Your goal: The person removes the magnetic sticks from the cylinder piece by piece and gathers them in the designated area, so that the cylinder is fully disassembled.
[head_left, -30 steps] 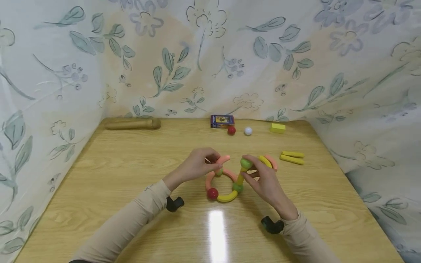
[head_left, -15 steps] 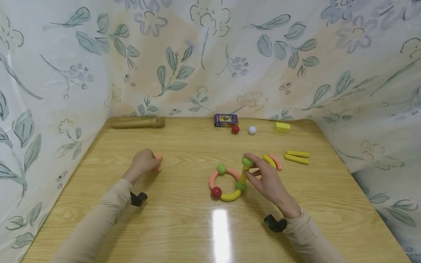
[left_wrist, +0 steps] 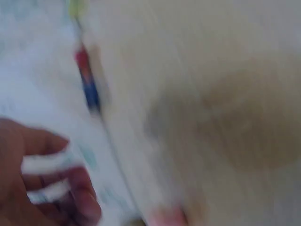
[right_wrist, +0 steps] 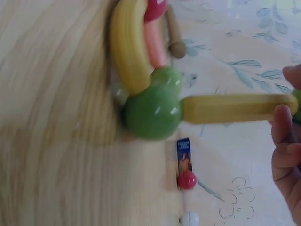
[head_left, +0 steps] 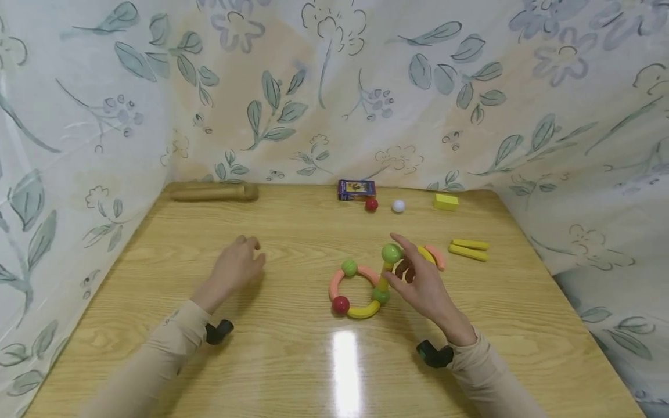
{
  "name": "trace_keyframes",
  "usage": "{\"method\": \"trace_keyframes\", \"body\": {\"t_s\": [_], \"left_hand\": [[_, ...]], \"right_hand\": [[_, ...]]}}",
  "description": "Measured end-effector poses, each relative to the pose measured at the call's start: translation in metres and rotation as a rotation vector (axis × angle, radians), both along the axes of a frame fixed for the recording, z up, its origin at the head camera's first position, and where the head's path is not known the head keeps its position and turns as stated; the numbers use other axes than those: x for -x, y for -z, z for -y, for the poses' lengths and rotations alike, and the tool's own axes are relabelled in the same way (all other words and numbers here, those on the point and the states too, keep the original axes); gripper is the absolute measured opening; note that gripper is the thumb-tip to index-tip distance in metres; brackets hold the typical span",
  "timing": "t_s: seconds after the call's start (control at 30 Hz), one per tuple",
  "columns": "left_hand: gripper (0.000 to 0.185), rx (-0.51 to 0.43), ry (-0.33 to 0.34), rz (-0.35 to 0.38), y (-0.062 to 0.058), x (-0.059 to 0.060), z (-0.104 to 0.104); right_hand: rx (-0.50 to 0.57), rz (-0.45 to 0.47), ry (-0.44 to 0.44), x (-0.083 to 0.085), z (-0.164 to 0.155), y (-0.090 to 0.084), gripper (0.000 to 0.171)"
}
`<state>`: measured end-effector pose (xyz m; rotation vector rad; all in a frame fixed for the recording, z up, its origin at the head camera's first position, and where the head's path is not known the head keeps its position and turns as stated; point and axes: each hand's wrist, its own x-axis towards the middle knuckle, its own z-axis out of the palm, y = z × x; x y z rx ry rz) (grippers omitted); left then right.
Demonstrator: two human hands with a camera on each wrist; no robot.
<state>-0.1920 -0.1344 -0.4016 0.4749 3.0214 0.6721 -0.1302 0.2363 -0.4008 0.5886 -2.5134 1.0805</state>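
A ring of curved pink rods (head_left: 335,285), a curved yellow rod (head_left: 364,311), a red ball (head_left: 341,305) and two green balls (head_left: 349,267) lies mid-table. From its right green ball (right_wrist: 153,113) a straight yellow stick (right_wrist: 230,108) rises, topped by another green ball (head_left: 391,253). My right hand (head_left: 424,284) is around this top with parted fingers; a fingertip (right_wrist: 282,113) is at the stick, contact unclear. Left of the ring, my left hand (head_left: 230,273) hovers with loosely bent fingers, holding nothing. A blurred pink piece (left_wrist: 169,216) shows low in the left wrist view.
Behind the right hand lie curved yellow and pink rods (head_left: 435,258). Farther right are two yellow sticks (head_left: 468,249). Along the back stand a small box (head_left: 357,190), a red ball (head_left: 371,204), a white ball (head_left: 398,206), a yellow block (head_left: 446,202) and a tan cylinder (head_left: 214,192).
My left hand took a curved pink rod from the ring's top leftward and let it go there. My right fingers have spread off the top green ball, and the stick still stands.
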Motion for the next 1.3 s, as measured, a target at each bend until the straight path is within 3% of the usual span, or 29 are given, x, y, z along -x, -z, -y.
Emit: {"method": "trace_keyframes", "body": {"t_s": [0.17, 0.27, 0.43, 0.57, 0.73, 1.1, 1.3], "left_hand": [[0.022, -0.071, 0.396, -0.174, 0.016, -0.027, -0.060], [0.019, -0.093, 0.523, -0.193, 0.024, -0.035, -0.084], [0.018, -0.092, 0.625, -0.203, 0.029, -0.036, -0.100], [0.031, -0.060, 0.665, -0.204, 0.028, -0.039, -0.103], [0.028, -0.023, 0.701, -0.159, 0.028, -0.041, -0.105], [0.018, -0.060, 0.697, -0.172, 0.030, -0.036, -0.097], [0.018, -0.066, 0.686, -0.138, 0.030, -0.036, -0.095]], "right_hand": [[0.244, 0.305, 0.000, 0.001, -0.003, -0.010, 0.061], [0.351, 0.423, -0.027, 0.003, -0.004, -0.013, 0.049], [0.491, 0.499, -0.118, 0.002, -0.004, -0.011, 0.042], [0.503, 0.514, -0.152, 0.002, -0.004, -0.010, 0.045], [0.457, 0.512, -0.164, 0.002, -0.004, -0.010, 0.046], [0.413, 0.433, -0.252, 0.004, 0.002, -0.007, 0.034], [0.440, 0.435, -0.264, 0.007, 0.007, -0.010, 0.033]]}}
